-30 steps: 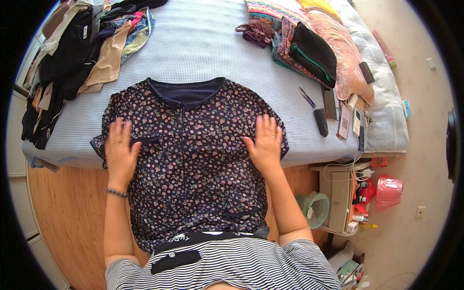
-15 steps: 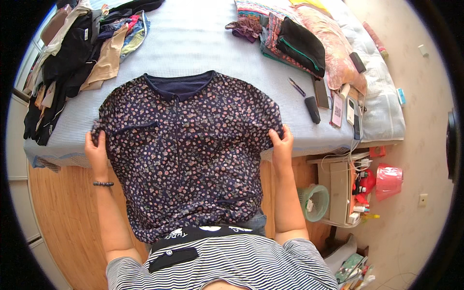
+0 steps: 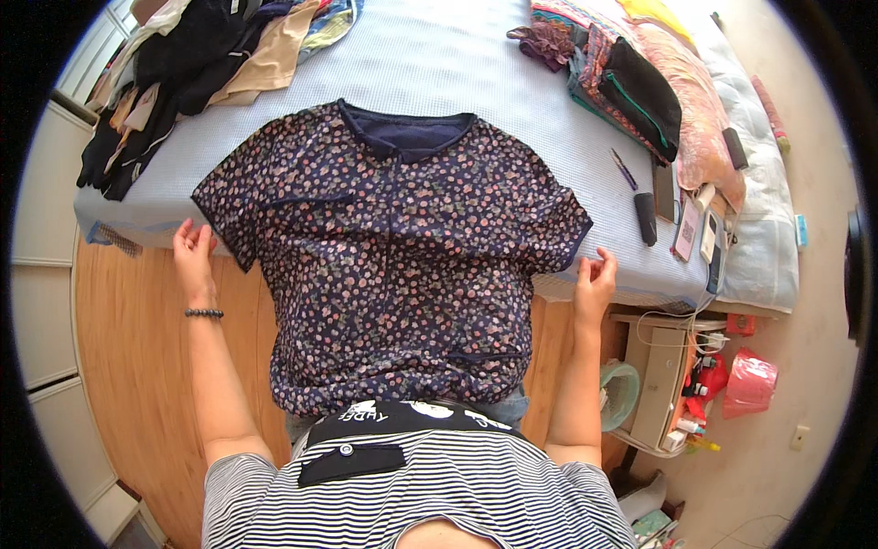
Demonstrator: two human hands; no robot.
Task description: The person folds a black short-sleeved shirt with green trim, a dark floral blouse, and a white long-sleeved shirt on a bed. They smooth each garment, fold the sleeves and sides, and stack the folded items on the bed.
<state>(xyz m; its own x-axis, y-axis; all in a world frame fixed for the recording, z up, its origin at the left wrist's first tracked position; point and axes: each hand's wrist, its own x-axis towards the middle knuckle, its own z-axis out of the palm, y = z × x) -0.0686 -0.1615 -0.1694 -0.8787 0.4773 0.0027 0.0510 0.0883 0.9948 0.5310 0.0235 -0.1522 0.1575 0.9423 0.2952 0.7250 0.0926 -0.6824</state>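
A dark navy short-sleeved floral shirt (image 3: 393, 247) lies spread with its neckline toward the far side of the bed. Its lower part comes over the bed's near edge against my body, where the hem looks bunched. Just off the left sleeve, my left hand (image 3: 195, 261) has its fingers apart and nothing in them. My right hand (image 3: 596, 284) hovers close below the right sleeve's cuff, fingers loosely bent and apart, also holding nothing. Both sleeves rest out to the sides, the right one somewhat creased.
The bed (image 3: 430, 73) has a light blue checked cover. Far left is a heap of clothes (image 3: 197, 55); far right, folded clothes (image 3: 594, 82) beside a patterned pillow (image 3: 681, 101). A pen (image 3: 624, 169), dark case (image 3: 646, 220) and phone (image 3: 686, 229) lie right. A green bin (image 3: 619, 395) stands below.
Both hands have let go of the sleeves and moved outward from them. The sleeves now lie spread wider. The whole view has shifted, with the bed's things appearing farther right and higher.
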